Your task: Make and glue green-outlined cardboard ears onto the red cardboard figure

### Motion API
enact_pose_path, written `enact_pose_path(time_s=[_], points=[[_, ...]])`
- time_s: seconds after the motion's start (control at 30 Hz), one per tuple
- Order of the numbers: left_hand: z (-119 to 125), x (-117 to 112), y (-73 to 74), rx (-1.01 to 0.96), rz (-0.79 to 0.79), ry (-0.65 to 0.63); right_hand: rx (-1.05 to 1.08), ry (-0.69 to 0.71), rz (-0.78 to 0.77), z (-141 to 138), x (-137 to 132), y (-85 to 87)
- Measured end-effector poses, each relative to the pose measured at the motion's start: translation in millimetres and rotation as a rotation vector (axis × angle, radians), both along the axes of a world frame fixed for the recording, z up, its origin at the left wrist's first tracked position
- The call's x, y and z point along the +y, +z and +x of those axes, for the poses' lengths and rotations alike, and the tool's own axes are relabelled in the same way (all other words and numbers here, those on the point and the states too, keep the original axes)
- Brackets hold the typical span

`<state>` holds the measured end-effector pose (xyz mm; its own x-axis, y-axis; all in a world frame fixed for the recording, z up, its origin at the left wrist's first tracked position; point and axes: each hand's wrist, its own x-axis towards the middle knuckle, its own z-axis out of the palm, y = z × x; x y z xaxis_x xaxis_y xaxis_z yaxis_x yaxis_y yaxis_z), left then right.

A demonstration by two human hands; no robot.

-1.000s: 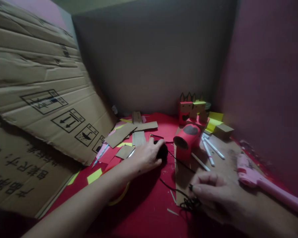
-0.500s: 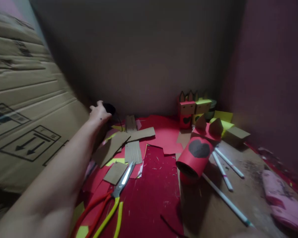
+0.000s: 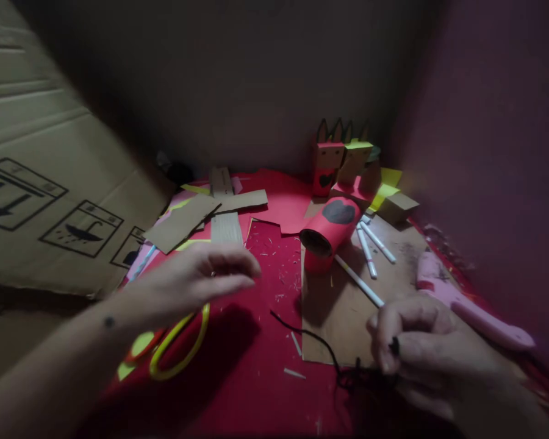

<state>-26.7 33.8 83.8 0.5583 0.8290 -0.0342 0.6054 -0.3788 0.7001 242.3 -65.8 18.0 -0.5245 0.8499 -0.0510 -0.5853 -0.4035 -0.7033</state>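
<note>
My left hand (image 3: 201,277) hovers over the red paper sheet (image 3: 265,341), fingers stretched out and holding nothing, just above the yellow and red handles of the scissors (image 3: 178,344). My right hand (image 3: 421,350) is at the lower right, fingers pinched on a black string (image 3: 311,338) that trails left across the red paper and bunches near the fingers. A red paper roll with a black heart (image 3: 332,225) lies on a cardboard piece (image 3: 343,305) between the hands.
A big printed cardboard sheet (image 3: 50,201) leans at the left. Cardboard scraps (image 3: 183,222), white pens (image 3: 368,250), a pink glue gun (image 3: 462,302) and small box figures with ears (image 3: 338,161) lie around. A dark wall closes the back and right.
My left hand has come back from the far left corner, without the dark object it held there, to above the scissors. My right hand with the string is in view again.
</note>
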Motion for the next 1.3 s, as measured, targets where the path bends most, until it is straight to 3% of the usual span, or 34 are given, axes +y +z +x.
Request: enact_pose_path(time_s=[0.03, 0.1, 0.17, 0.33, 0.53, 0.6, 0.7, 0.83, 0.97, 1.13, 1.3], points=[[8, -14, -10.1, 0.006, -0.047, -0.108, 0.001, -0.004, 0.009, 0, 0, 1.8], [24, -34, -28.3, 0.051, -0.015, -0.199, -0.014, -0.014, 0.024, 2, -3, 5.7], [37, -44, -41.9, 0.067, 0.018, -0.191, -0.058, -0.043, 0.039, 6, -8, 10.9], [59, -48, -57.2, 0.073, 0.067, -0.161, -0.217, -0.17, 0.033, 16, -23, 28.6], [68, -47, -74.6, 0.044, 0.135, -0.175, -0.184, -0.187, 0.016, 21, -27, 37.5], [67, -49, -73.9, 0.012, 0.149, -0.158, -0.161, -0.17, 0.001, 21, -24, 35.8], [65, -56, -61.0, -0.064, 0.129, -0.087, -0.123, -0.146, -0.025, 19, -19, 31.6], [68, -64, -42.8, -0.213, -0.008, 0.04, -0.101, -0.152, -0.049, 10, -15, 28.5], [83, -69, -42.7, -0.399, -0.162, 0.14, -0.105, -0.139, -0.044, -5, -15, 33.5], [98, -79, -41.3, -0.662, -0.44, 0.039, -0.132, -0.17, 0.014, -15, -13, 44.6], [94, -87, -39.1, -0.846, -0.68, -0.034, -0.178, -0.233, 0.032, -17, -8, 45.2]])
